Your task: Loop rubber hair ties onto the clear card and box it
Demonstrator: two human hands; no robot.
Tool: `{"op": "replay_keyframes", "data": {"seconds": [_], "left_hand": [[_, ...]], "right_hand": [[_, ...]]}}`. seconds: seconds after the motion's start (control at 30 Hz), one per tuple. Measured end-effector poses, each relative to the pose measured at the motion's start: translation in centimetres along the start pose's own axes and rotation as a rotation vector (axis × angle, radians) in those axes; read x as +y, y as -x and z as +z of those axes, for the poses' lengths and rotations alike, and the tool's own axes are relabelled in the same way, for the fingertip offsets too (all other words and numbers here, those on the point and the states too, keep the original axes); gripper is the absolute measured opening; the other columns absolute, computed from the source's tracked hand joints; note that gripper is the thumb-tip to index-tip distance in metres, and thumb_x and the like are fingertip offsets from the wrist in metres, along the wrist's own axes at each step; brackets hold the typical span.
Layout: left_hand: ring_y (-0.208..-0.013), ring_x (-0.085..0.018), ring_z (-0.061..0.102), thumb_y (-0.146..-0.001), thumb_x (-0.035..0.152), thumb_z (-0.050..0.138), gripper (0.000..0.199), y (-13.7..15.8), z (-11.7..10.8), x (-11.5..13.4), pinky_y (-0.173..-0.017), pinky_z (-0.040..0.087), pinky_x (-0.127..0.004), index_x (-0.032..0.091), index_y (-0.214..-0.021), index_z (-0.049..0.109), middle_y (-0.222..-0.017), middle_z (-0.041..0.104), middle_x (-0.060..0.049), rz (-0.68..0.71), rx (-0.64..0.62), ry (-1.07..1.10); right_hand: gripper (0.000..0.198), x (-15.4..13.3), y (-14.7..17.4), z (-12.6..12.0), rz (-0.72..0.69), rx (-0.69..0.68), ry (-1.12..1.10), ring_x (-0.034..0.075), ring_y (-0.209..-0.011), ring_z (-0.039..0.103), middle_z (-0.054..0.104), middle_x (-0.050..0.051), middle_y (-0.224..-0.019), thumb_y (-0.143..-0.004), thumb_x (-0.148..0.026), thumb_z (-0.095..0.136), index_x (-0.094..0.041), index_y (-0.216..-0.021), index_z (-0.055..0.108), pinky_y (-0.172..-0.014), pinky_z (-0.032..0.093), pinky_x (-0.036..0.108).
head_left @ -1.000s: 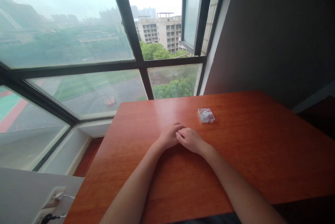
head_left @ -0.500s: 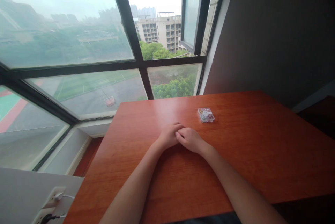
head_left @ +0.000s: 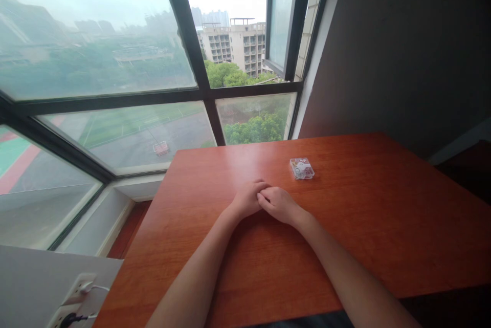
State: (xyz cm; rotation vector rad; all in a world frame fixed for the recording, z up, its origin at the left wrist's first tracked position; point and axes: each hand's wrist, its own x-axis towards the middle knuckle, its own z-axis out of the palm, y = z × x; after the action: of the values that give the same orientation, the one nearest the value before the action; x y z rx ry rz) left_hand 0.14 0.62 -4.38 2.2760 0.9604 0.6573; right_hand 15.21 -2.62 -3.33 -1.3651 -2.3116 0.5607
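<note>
My left hand (head_left: 248, 198) and my right hand (head_left: 280, 203) rest together on the reddish-brown wooden table (head_left: 215, 179), touching in front of me. Both are closed, with their fingers folded against each other. No object shows between them, though the undersides of the hands are hidden. Just beyond my right hand, apart from it, lies a small clear plastic box (head_left: 302, 168). Inside it are small pieces that I cannot make out, with a white shape at its middle.
Beyond the table is a dark-framed window (head_left: 207, 93), with an open pane (head_left: 282, 31) at upper right. A grey wall (head_left: 391, 51) stands on the right. At lower left, a wall socket (head_left: 81, 287) has plugs and cords beside the table's left edge.
</note>
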Motion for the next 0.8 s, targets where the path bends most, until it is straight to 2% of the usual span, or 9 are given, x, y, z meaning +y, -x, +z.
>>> {"op": "replay_keyframes", "data": {"seconds": [0.8], "left_hand": [[-0.079, -0.017, 0.061, -0.067, 0.013, 0.054, 0.034, -0.01, -0.03, 0.07, -0.071, 0.047, -0.025, 0.015, -0.098, 0.069, -0.094, 0.064, -0.006, 0.01, 0.003, -0.002]], "right_hand": [[0.036, 0.25, -0.03, 0.32, -0.011, 0.01, 0.019, 0.013, -0.063, 0.053, 0.067, 0.004, -0.072, -0.095, -0.031, 0.039, -0.018, -0.069, 0.061, -0.058, 0.027, 0.026]]}}
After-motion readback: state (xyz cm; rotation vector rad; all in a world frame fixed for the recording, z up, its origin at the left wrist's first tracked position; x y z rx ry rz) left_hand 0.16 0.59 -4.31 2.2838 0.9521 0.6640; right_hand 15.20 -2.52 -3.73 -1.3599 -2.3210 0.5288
